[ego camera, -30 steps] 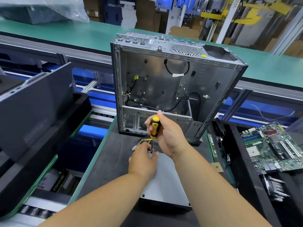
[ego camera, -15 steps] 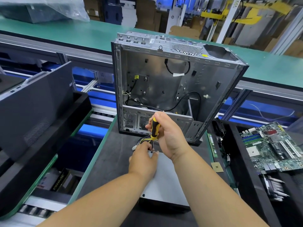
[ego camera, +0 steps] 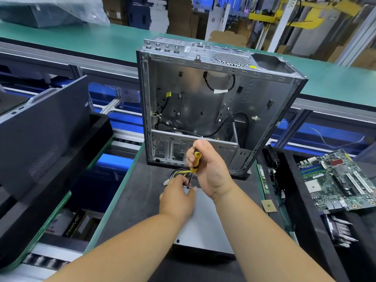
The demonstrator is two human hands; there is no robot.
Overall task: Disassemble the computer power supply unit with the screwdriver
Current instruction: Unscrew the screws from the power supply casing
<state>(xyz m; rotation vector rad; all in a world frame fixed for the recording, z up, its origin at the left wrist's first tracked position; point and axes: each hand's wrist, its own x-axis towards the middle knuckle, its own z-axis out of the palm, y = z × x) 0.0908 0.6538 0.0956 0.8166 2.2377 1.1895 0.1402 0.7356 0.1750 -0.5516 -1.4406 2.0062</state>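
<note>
Little has shifted over the last second: the right hand [ego camera: 209, 169] has turned slightly round the yellow-and-black screwdriver [ego camera: 194, 162], so that less of the handle's top shows above the fingers, while the left hand [ego camera: 179, 197] has stayed put beside the tip. The right grip is closed round the handle, holding the tool nearly upright with its shaft running down below the grip to a screw at the far corner of the power supply unit [ego camera: 203, 222]. The left grip pinches close around the shaft's lower end, apparently steadying the bit on the screw head, though what the fingertips touch is hidden. The unit lies flat on the dark tabletop [ego camera: 132, 200], directly under both forearms, its bundle of coloured cables [ego camera: 181, 173] spilling out just beyond the left grip toward the open computer case [ego camera: 213, 102] standing behind. Judged from its sheet-metal box, the unit should be stiff and fairly heavy, unlikely to flex but liable to slide on the mat under sideways force; its smooth lid offers little purchase, so the edges and corners look the better hold. The cables are soft and should not be used for lifting. A second screw [ego camera: 178, 240] shows at the near corner, still in place.
</note>
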